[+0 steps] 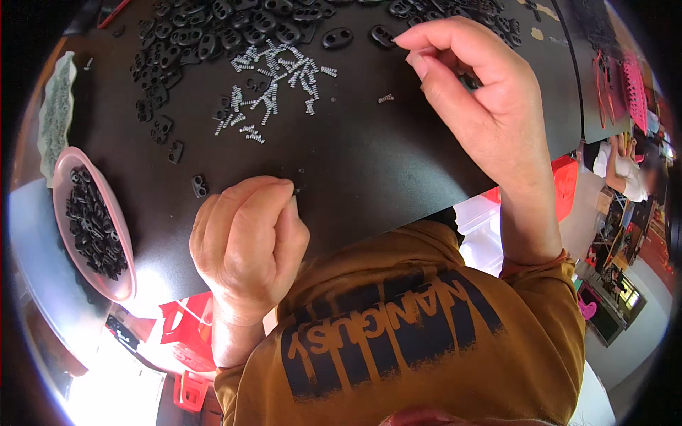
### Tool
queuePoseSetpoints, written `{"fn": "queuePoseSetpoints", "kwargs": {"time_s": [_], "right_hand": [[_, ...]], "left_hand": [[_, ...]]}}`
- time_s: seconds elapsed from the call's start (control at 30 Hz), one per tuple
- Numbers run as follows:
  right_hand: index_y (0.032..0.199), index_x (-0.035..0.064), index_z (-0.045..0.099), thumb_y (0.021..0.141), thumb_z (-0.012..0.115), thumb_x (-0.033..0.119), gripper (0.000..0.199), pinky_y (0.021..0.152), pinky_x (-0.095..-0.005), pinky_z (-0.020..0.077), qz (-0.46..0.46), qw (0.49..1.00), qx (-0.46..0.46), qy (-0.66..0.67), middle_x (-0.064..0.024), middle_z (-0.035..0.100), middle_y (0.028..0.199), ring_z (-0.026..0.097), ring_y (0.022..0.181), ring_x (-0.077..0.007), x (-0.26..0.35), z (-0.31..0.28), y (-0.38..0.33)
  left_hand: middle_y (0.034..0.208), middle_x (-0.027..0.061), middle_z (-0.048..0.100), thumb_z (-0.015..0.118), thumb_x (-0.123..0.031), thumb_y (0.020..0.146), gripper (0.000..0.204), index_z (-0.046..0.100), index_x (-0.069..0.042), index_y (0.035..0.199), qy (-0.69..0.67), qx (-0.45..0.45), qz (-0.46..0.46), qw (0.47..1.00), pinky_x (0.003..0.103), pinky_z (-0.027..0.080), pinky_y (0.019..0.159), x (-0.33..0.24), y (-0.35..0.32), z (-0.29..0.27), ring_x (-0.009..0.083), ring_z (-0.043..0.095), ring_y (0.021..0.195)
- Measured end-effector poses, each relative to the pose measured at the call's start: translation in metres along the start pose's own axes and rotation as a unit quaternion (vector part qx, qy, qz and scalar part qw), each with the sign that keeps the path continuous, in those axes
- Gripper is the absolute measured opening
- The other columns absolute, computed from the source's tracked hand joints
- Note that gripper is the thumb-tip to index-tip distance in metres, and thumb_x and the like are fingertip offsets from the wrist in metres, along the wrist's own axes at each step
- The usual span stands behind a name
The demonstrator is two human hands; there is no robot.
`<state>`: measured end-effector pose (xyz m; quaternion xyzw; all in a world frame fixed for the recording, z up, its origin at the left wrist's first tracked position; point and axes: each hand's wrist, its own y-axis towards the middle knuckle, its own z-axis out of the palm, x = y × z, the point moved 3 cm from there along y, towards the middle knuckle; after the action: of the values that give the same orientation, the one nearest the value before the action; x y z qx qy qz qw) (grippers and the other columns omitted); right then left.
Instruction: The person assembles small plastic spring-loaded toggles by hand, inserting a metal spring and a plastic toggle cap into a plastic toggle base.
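Note:
My left hand (249, 238) is closed above the table's near edge, thumb pressed against the curled fingers. Whatever it holds is hidden; a tiny dark bit shows by the fingertips. Just left of it lies a small black two-hole piece (199, 186). Farther right, my right hand (483, 99) has its fingers drawn together at the right end of a black oval two-hole cord lock piece (382, 35). Another oval piece (337, 37) lies to the left of that one. Small metal springs (273, 78) are scattered mid-table, and a single spring (386, 99) lies nearer my right hand.
Heaps of black cord lock pieces (213, 32) cover the table's far side. At left stand a pink bowl (128, 266) of small black parts and a pale green-edged tray (58, 106). Red baskets (188, 334) sit below the table. Another person (629, 170) is far right.

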<state>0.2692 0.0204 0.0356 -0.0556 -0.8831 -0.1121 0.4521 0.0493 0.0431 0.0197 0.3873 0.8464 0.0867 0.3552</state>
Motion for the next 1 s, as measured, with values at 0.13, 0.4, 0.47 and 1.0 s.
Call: {"fn": "queuePoseSetpoints", "kwargs": {"time_s": [0.13,0.4,0.47,1.0], "right_hand": [[0.095,0.0018,0.060,0.075,0.057,-0.010,0.024,0.064,-0.0205,0.0430,-0.071,0.993,0.028,-0.088,-0.0037,0.057,0.082,0.054,0.071,-0.0092,0.005,0.000,-0.006],[0.092,0.0038,0.060,0.067,0.064,-0.007,0.028,0.063,-0.0328,0.0474,-0.161,0.967,0.070,-0.184,-0.0100,0.060,0.087,0.059,0.076,-0.0271,0.009,0.010,-0.003],[0.092,0.0041,0.060,0.067,0.064,-0.006,0.028,0.062,-0.0325,0.0476,-0.181,0.961,0.065,-0.197,-0.0097,0.060,0.086,0.059,0.076,-0.0272,0.008,0.011,-0.003],[0.101,0.0030,0.056,0.078,0.059,-0.004,0.025,0.060,-0.0179,0.0404,0.118,0.935,0.059,0.329,-0.0022,0.057,0.080,0.050,0.068,-0.0053,0.010,0.021,0.000]], "left_hand": [[0.076,0.0079,0.063,0.063,0.007,0.063,0.024,0.059,-0.004,0.084,-0.017,0.008,-0.001,1.000,0.031,0.044,0.052,0.000,0.001,0.001,0.0228,0.057,0.057],[0.079,0.0071,0.060,0.063,0.005,0.064,0.022,0.060,-0.005,0.084,0.111,0.008,0.104,0.988,0.029,0.041,0.049,-0.006,0.000,0.004,0.0189,0.054,0.056],[0.080,0.0069,0.059,0.064,0.004,0.064,0.022,0.061,-0.005,0.084,0.117,0.020,0.119,0.986,0.028,0.041,0.049,-0.008,0.000,0.005,0.0180,0.054,0.056],[0.086,0.0085,0.058,0.068,0.004,0.067,0.028,0.062,-0.003,0.093,0.031,-0.069,-0.005,0.997,0.028,0.042,0.053,-0.010,0.008,0.006,0.0185,0.052,0.060]]}}
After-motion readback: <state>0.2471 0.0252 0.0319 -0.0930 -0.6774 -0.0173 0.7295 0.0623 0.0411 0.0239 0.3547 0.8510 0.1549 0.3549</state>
